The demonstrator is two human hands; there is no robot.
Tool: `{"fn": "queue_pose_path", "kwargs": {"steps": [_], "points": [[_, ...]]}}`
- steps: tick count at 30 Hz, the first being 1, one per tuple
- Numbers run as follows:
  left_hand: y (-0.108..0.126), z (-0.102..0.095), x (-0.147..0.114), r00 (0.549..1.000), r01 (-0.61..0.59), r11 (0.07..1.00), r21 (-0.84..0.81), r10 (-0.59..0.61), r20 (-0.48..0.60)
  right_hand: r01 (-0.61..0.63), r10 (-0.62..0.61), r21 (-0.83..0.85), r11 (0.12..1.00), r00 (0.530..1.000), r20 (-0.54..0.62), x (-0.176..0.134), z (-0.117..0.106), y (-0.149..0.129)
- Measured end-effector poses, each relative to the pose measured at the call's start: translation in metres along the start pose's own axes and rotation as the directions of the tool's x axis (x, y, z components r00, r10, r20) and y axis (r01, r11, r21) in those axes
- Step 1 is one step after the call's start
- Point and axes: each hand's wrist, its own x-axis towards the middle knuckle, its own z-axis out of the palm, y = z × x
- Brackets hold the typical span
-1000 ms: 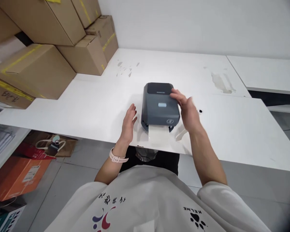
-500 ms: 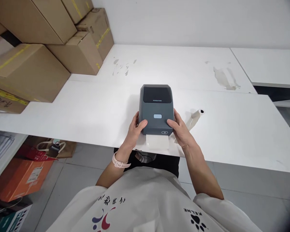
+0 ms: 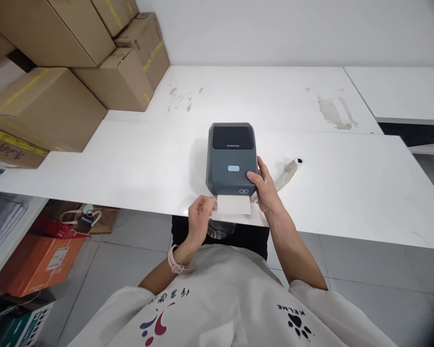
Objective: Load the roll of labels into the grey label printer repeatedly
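A dark grey label printer (image 3: 232, 156) sits near the front edge of the white table (image 3: 137, 164). A white label (image 3: 234, 205) sticks out of its front slot. My right hand (image 3: 263, 189) grips the printer's front right corner. My left hand (image 3: 200, 216) is at the label's left edge, fingers pinched on it. A pale watch is on my left wrist.
A small white paper roll core (image 3: 289, 171) lies just right of the printer. Cardboard boxes (image 3: 75, 72) are stacked at the back left. A second white table (image 3: 401, 94) stands at the right. Orange box (image 3: 39, 260) and a bag lie on the floor.
My left hand left the printer's left side and came down to the label's edge. My right hand stays on the printer. The view shifted slightly.
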Motion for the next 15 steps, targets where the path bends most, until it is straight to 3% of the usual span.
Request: {"fn": "queue_pose_path", "kwargs": {"steps": [3,6,10,12,13,15], "points": [[0.007,0.011,-0.011,0.93,0.269,0.961,-0.07,-0.24,0.277,0.019,-0.019,-0.007,1.0,1.0,-0.005,0.002,0.001,0.001],[0.014,0.02,-0.007,0.907,0.345,0.93,-0.128,-0.295,0.302,0.018,-0.018,-0.006,1.0,1.0,-0.013,0.004,0.001,0.003],[0.008,0.016,0.001,0.925,0.241,0.969,-0.055,-0.212,0.315,0.048,-0.047,-0.059,0.997,0.999,0.017,0.002,0.0,0.001],[0.005,0.008,0.003,0.914,0.174,0.984,0.039,-0.176,0.366,0.191,-0.196,-0.22,0.957,0.981,0.003,-0.005,0.002,-0.005],[0.006,0.003,0.003,0.9,0.141,0.985,0.099,-0.169,0.401,0.292,-0.308,-0.343,0.893,0.951,0.007,-0.01,0.003,-0.009],[0.008,-0.008,0.003,0.906,0.034,0.98,0.198,-0.114,0.407,0.456,-0.5,-0.582,0.674,0.861,0.094,-0.019,0.006,-0.017]]}}
